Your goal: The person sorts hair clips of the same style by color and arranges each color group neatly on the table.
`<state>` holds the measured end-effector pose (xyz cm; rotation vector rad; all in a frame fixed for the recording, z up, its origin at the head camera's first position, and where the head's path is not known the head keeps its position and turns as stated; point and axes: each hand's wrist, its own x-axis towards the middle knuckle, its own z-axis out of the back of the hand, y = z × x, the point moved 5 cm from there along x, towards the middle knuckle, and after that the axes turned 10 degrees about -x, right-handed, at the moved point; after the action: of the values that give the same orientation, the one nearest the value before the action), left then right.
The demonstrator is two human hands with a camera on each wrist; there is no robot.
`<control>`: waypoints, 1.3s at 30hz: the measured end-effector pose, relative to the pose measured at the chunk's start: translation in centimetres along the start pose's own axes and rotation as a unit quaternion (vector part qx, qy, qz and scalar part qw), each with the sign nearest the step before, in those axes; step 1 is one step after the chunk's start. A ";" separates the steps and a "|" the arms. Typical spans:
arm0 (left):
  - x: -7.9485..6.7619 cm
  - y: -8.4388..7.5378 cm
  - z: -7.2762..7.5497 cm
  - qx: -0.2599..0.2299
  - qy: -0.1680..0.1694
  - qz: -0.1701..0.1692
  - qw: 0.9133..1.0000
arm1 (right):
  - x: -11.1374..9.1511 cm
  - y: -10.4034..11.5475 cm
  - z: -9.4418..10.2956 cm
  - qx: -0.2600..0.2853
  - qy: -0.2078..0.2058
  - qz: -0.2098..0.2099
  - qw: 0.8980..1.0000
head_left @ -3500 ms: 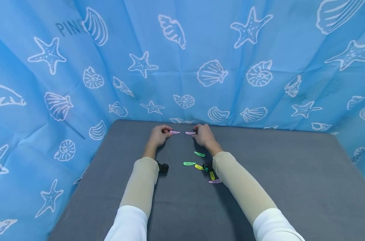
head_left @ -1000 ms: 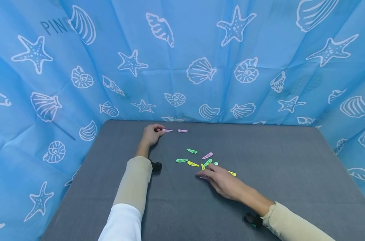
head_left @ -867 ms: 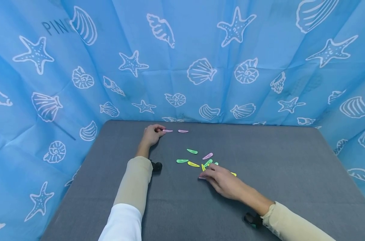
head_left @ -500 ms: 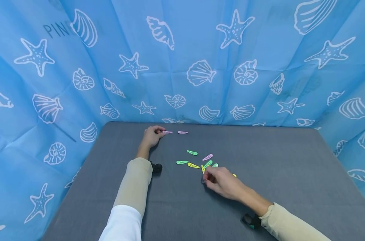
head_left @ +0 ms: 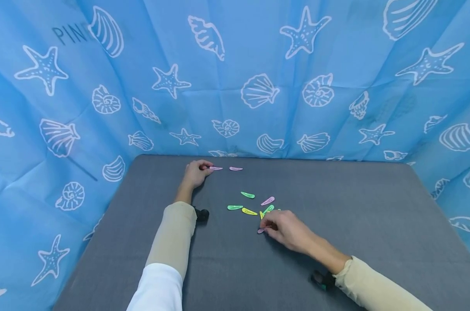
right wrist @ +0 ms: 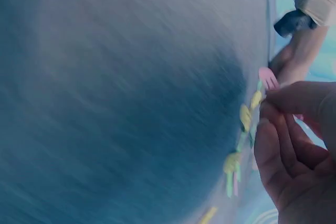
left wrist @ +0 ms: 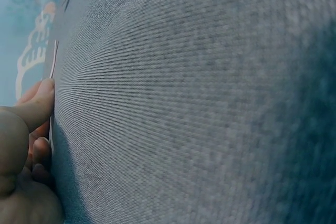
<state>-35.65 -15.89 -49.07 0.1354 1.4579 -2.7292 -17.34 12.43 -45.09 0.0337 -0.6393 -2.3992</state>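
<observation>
In the head view my left hand (head_left: 197,173) stays at the table's back edge, thumb and fingertips pinching the wide end of a pink snap hair clip (head_left: 216,168). The left wrist view shows this clip's thin end (left wrist: 54,59) poking out past the thumb. To its right a second pink hair clip (head_left: 236,169) lies in line with it, untouched. My right hand (head_left: 289,231) pinches a pinkish-purple hair clip (head_left: 261,230) between thumb and fingers, at the front of the loose clips. In the right wrist view the clip's rounded pink end (right wrist: 266,77) sticks out beyond the fingertips.
Green clips (head_left: 247,195), yellow clips (head_left: 249,211) and a pink clip (head_left: 267,201) lie scattered mid-table; my right hand hides some. Grey cloth (head_left: 355,194) covers the table. A blue seashell-print curtain (head_left: 273,121) hangs behind it.
My right hand left one pink clip at the back, moved to the loose clips and took up a pinkish-purple one. My left hand keeps its pinch on the other pink clip.
</observation>
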 end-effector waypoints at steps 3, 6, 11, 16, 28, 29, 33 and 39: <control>0.1 0.1 0.0 -0.003 0.003 0.002 1.000 | 1.1 -0.5 0.7 0.007 -0.004 -0.005 1.000; 0.2 0.2 0.0 -0.005 0.005 0.001 1.000 | 2.6 -1.6 1.4 0.028 -0.009 -0.045 0.999; 0.2 0.3 -0.1 -0.002 -0.001 0.003 1.000 | 5.4 -4.5 2.3 0.054 -0.031 -0.131 0.989; 0.1 0.4 -0.1 -0.004 -0.003 0.004 1.000 | 8.3 -7.3 2.5 0.038 -0.054 -0.173 0.983; 0.0 0.6 0.0 -0.005 -0.008 0.011 1.000 | 12.7 -11.1 1.2 0.060 -0.053 -0.261 0.962; 0.0 0.6 0.1 -0.007 -0.008 0.011 1.000 | 12.9 -11.2 1.1 0.065 -0.055 -0.268 0.960; 0.0 0.4 0.1 -0.013 -0.007 0.006 1.000 | 13.6 -11.3 0.7 0.072 -0.064 -0.284 0.954; 0.1 0.3 0.0 -0.013 -0.006 0.005 1.000 | 14.0 -11.3 0.6 0.036 -0.053 -0.283 0.957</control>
<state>-35.74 -16.08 -49.30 0.1260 1.4837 -2.6976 -35.12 11.91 -47.83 0.1351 -0.8575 -2.9421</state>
